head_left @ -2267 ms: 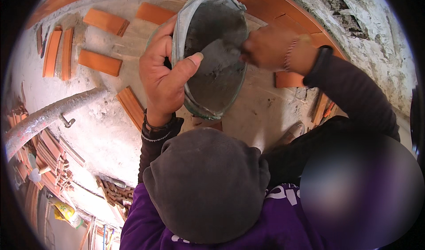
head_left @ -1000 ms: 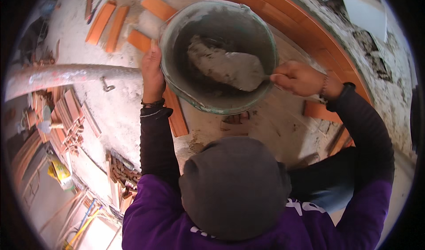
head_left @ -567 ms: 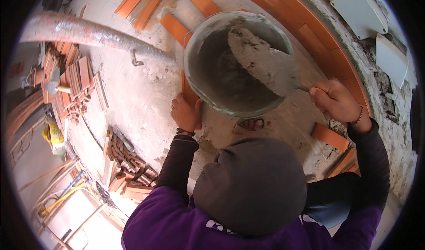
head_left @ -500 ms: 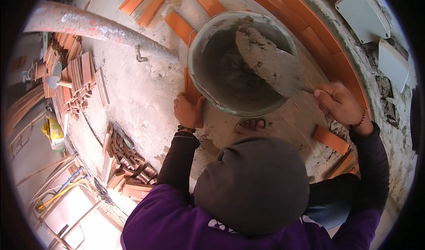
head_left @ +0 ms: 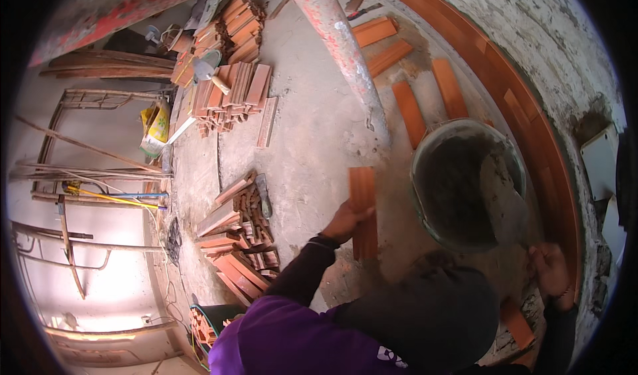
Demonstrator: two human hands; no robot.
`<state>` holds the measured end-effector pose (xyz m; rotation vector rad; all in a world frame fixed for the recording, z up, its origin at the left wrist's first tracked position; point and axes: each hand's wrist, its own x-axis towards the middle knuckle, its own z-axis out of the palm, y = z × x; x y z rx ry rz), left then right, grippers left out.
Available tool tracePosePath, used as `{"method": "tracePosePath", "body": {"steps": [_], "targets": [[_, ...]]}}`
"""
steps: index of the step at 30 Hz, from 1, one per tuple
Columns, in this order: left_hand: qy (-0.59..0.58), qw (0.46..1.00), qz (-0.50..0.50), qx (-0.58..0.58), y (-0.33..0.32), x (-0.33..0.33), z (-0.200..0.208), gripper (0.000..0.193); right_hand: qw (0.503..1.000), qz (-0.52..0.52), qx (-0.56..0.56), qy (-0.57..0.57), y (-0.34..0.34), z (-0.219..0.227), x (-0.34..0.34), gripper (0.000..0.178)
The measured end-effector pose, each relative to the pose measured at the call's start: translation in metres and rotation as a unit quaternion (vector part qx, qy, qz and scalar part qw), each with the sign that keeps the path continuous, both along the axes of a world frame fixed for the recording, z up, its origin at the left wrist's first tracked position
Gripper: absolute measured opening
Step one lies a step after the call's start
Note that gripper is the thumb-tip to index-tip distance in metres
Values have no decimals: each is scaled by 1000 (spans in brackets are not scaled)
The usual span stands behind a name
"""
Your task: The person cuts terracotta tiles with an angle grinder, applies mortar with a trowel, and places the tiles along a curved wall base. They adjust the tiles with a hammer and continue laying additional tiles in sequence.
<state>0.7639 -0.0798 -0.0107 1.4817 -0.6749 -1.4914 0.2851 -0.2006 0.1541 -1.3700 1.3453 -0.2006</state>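
Note:
My left hand [head_left: 349, 221] is closed round the edge of a flat orange brick strip [head_left: 363, 189], left of the bucket. The strip points lengthwise away from me. At the right, my right hand [head_left: 550, 269] grips the handle of a trowel [head_left: 503, 199]. Grey mortar coats its blade, which hangs over the right part of a round bucket [head_left: 423, 210]. Wet grey mix lies inside the bucket. A dark hood blocks the lower middle of the view.
A curved course of orange brick strips [head_left: 531, 136] runs along the rough wall at right. Loose strips [head_left: 409, 112] lie beyond the bucket. A slanted metal pole [head_left: 339, 36] comes down nearby. Stacked strips [head_left: 232, 99] and a smaller pile [head_left: 249, 209] stand at left.
The view has swung left, so the bucket now appears farther right. My left hand has moved the brick strip clear of the bucket's side. The trowel stays over the bucket.

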Motion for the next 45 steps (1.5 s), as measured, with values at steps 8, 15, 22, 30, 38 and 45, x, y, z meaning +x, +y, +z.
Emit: {"method": "tracePosePath", "body": {"steps": [8, 15, 22, 30, 38, 45], "targets": [[242, 963, -26, -112, -27, -40, 138, 66, 998, -57, 6, 25, 11, 23, -8, 33], [264, 943, 62, -195, -100, -133, 143, 88, 999, 14, -4, -36, 4, 67, 9, 26], [330, 922, 99, -178, -146, -222, 130, 74, 994, -51, -62, -76, 29, 66, -19, 47], [357, 913, 98, -173, -134, -224, 122, 78, 995, -59, -27, -72, 30, 58, -5, 46], [350, 911, 98, -192, -133, -230, 131, 77, 995, -50, -83, -33, 33, 64, -1, 40], [393, 882, 138, -220, -129, -224, 122, 71, 997, 15, -72, 13, 25, 95, 37, 24]]}}
